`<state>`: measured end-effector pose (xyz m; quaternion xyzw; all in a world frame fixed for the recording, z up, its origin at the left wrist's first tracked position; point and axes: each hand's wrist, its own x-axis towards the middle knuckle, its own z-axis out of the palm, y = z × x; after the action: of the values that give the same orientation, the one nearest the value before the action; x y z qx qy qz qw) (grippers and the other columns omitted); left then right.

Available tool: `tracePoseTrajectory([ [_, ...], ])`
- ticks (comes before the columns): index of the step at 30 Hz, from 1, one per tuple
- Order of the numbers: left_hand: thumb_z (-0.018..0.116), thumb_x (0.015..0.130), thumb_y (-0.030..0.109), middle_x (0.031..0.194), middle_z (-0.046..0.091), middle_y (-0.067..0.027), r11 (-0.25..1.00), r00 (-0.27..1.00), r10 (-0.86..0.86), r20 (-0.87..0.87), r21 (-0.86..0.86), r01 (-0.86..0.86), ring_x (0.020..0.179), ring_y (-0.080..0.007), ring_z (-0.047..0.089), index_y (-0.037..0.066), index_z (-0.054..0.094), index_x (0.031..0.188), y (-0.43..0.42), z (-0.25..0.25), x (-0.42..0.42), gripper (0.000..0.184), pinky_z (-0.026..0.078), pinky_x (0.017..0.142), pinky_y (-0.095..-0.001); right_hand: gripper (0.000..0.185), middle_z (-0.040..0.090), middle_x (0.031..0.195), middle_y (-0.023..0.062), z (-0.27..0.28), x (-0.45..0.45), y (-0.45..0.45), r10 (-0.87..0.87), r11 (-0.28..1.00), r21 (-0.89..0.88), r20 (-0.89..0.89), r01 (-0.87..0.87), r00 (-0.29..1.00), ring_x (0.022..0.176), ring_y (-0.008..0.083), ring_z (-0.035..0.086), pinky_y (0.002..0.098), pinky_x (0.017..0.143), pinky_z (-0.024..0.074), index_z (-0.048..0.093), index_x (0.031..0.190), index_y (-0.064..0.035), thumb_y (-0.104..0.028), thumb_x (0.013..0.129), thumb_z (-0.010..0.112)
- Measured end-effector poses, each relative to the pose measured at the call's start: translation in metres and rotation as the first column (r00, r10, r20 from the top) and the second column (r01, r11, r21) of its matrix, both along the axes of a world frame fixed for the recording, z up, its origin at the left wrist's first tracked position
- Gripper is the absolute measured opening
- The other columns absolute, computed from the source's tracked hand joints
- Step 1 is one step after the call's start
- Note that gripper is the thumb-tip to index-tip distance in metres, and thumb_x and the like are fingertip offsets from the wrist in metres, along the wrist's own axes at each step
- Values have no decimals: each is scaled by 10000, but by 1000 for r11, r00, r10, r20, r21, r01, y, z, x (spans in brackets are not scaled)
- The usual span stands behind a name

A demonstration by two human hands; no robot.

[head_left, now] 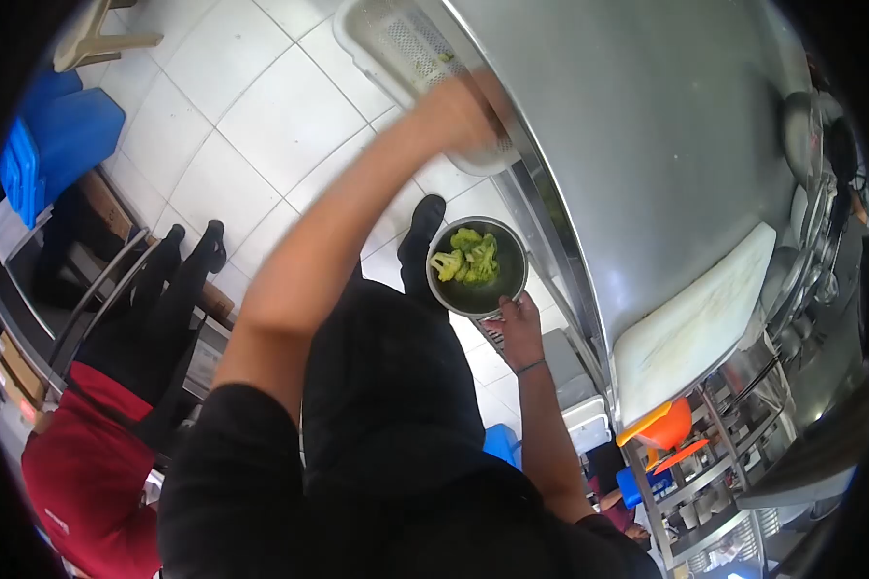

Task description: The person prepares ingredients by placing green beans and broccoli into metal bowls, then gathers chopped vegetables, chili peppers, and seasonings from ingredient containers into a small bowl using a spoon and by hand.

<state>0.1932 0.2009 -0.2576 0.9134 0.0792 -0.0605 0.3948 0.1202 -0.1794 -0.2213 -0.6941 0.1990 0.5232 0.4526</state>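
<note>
My right hand [521, 333], with a thin dark band at the wrist, grips the rim of a round metal bowl [512, 286]. Inside the bowl lie several pale green pieces that look like broccoli florets [473, 256]. My left arm stretches up and across to a light plastic basket [357, 39] with perforated walls, beside the counter edge. Motion blurs my left hand [465, 114] over the near end of this basket, and its fingers do not show clearly. A small green bit [445, 58] is in the basket.
A steel counter [637, 145] runs along the right, bearing a white cutting board [690, 323]. An orange bowl [674, 425] is below the board. On the left stand blue plastic bins [77, 135] and a person in a red top [87, 473]. White tiles cover the floor [270, 116].
</note>
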Motion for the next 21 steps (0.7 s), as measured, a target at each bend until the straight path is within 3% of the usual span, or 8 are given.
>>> tracePoseTrajectory([
  [1,737,785,218,1132,666,-237,961,977,22,-212,-264,-79,993,-371,675,36,620,1226,-23,20,-34,491,557,820,-465,291,652,1153,126,0,0,3,-7,1000,-2,7,7,1000,911,183,692,313,706,635,523,1305,-1,-111,1035,508],
  [2,787,780,247,1084,644,-177,940,987,163,4,-306,-155,1044,-362,647,113,626,1248,-58,16,-71,513,535,893,-442,284,654,1146,126,5,0,6,-15,1000,5,1,15,1000,909,185,694,312,704,633,526,1300,-5,-107,1036,504],
  [5,808,785,210,1243,592,-177,935,948,-77,-310,-354,-40,1084,-363,633,107,564,1309,-109,55,-121,587,530,939,-450,265,659,1127,123,11,5,19,-34,998,51,-12,34,999,904,188,695,311,700,631,535,1287,-17,-95,1037,496],
  [8,809,791,193,1231,618,-177,890,1000,-13,-18,-456,3,1027,-366,662,90,601,1270,-124,54,-142,532,550,894,-451,258,664,1118,114,14,6,15,-70,994,84,-17,71,997,894,181,692,314,700,627,540,1285,-33,-94,1038,498],
  [11,802,803,186,1203,648,-175,882,989,137,-60,-446,-150,959,-352,691,84,634,1257,-89,60,-112,494,571,834,-438,266,665,1114,113,16,1,1,-101,991,84,-7,102,995,876,176,688,315,695,624,540,1293,-33,-93,1036,505],
  [15,723,870,168,1190,665,-176,976,980,184,-70,-104,-190,918,-327,694,40,665,1204,-33,65,-29,363,571,829,-413,289,663,1121,99,13,-6,-19,-180,979,93,3,179,984,897,173,679,324,691,624,537,1315,-36,-90,1031,520],
  [17,712,857,147,1168,669,-190,979,976,193,99,53,-199,939,-349,684,40,669,1196,-26,22,18,359,560,846,-428,302,661,1124,90,8,-13,-26,-244,965,105,29,240,969,915,173,673,332,687,626,534,1327,-40,-85,1028,526],
  [21,709,855,143,1160,671,-194,951,994,106,15,292,-105,944,-358,681,38,667,1197,-22,-36,76,360,557,848,-435,318,637,1180,95,10,-25,-36,-317,941,151,65,304,946,980,186,666,367,718,641,550,1321,-45,-89,1007,534],
])
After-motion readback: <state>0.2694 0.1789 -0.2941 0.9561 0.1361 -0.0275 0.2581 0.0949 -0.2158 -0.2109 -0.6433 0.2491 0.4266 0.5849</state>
